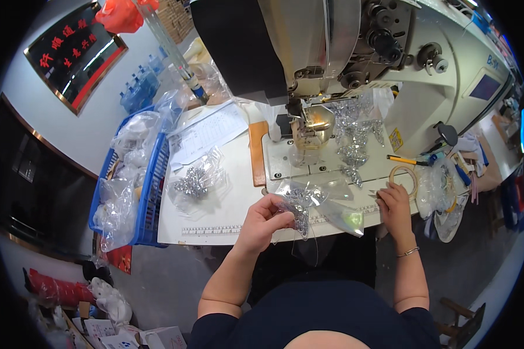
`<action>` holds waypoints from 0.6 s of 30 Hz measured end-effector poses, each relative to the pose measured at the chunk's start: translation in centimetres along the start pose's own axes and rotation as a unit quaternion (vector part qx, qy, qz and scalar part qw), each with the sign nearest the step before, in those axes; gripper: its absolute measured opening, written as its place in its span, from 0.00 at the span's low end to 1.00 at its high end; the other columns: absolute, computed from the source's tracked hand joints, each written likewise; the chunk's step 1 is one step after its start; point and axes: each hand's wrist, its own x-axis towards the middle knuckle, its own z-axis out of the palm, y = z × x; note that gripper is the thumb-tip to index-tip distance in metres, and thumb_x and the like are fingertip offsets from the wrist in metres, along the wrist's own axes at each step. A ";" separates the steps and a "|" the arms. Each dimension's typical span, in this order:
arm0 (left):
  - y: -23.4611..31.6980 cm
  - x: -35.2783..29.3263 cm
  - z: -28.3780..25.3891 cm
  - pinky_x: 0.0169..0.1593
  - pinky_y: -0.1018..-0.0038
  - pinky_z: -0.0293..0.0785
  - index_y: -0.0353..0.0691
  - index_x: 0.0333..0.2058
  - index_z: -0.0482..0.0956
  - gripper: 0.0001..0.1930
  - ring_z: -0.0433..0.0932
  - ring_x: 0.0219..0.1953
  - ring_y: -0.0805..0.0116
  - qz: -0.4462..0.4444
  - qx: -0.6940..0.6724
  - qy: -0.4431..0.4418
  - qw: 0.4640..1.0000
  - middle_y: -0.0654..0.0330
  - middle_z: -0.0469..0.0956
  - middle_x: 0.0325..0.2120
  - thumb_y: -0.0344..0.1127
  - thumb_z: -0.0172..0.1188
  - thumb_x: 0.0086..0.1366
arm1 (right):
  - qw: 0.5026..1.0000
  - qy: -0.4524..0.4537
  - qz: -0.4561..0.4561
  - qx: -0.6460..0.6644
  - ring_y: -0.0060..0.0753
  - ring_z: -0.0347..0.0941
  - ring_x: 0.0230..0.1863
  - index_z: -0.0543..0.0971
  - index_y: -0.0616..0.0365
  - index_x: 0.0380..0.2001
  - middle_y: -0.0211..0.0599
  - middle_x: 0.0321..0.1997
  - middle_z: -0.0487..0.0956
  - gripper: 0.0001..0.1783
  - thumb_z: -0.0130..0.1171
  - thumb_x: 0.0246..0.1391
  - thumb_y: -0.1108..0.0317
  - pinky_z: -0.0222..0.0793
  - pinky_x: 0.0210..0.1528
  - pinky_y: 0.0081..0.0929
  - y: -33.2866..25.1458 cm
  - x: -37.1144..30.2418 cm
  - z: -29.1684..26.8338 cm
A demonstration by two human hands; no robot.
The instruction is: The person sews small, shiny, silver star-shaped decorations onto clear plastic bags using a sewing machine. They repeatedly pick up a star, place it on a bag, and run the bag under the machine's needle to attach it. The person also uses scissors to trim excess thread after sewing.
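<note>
My left hand is closed in a pinch on a silver sequined piece at the table's front edge. Loose threads hang from the piece, and glittery silver bits and clear film lie against it. My right hand rests at the right of the table with its fingers curled on a pair of scissors. Pale yellow loop handles show beyond the fingers, and a short metal tip points left; the rest is covered by the hand. Between my hands lies a shiny, clear iridescent sheet.
The sewing machine rises over the table, its needle area ahead. More sequined pieces lie on its bed. A bagged silver bundle, papers and a blue basket are left. A yellow utility knife lies right.
</note>
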 end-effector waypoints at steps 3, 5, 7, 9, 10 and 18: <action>-0.3 -0.4 -0.1 0.38 0.74 0.76 0.34 0.34 0.71 0.06 0.77 0.31 0.72 0.009 -0.008 0.012 1.000 0.59 0.77 0.29 0.23 0.59 0.57 | 1.000 -0.028 -0.004 -0.006 0.41 0.72 0.43 0.77 0.59 0.32 0.34 0.34 0.76 0.09 0.60 0.43 0.75 0.63 0.53 0.41 0.1 0.2 0.1; -0.6 -0.6 0.0 0.39 0.73 0.77 0.34 0.34 0.71 0.06 0.77 0.32 0.71 0.019 0.000 0.018 1.000 0.57 0.77 0.30 0.22 0.57 0.57 | 0.999 0.015 0.025 -0.018 0.40 0.72 0.36 0.75 0.59 0.32 0.35 0.30 0.76 0.06 0.57 0.48 0.76 0.66 0.44 0.38 0.5 0.3 0.7; -0.7 -0.5 0.1 0.40 0.69 0.78 0.34 0.35 0.69 0.07 0.78 0.33 0.68 0.039 0.020 0.021 0.999 0.55 0.76 0.32 0.21 0.54 0.58 | 0.992 0.079 0.100 0.015 0.37 0.73 0.33 0.75 0.60 0.34 0.36 0.28 0.75 0.06 0.55 0.50 0.77 0.68 0.38 0.33 -0.1 1.1 0.8; -0.7 -0.6 0.7 0.40 0.72 0.77 0.34 0.34 0.70 0.07 0.77 0.33 0.71 0.037 0.018 0.030 0.999 0.57 0.77 0.31 0.21 0.57 0.57 | 0.906 0.138 0.230 0.326 0.27 0.72 0.27 0.75 0.62 0.37 0.37 0.27 0.73 0.06 0.50 0.56 0.78 0.66 0.28 0.20 -2.7 2.1 0.6; -0.8 -0.8 0.8 0.40 0.73 0.77 0.34 0.34 0.71 0.07 0.76 0.32 0.72 0.034 0.016 0.036 0.999 0.58 0.77 0.31 0.21 0.58 0.57 | 0.901 0.130 0.190 0.367 0.30 0.72 0.29 0.75 0.62 0.37 0.39 0.30 0.72 0.07 0.50 0.56 0.78 0.67 0.30 0.21 -4.6 3.0 0.0; -1.0 -1.5 1.6 0.41 0.73 0.77 0.33 0.35 0.70 0.07 0.77 0.33 0.72 0.037 0.019 0.040 0.998 0.57 0.77 0.31 0.21 0.58 0.57 | 0.964 -0.026 -0.087 0.250 0.33 0.73 0.27 0.75 0.53 0.48 0.35 0.37 0.71 0.25 0.64 0.43 0.72 0.71 0.27 0.26 -13.2 5.4 -2.0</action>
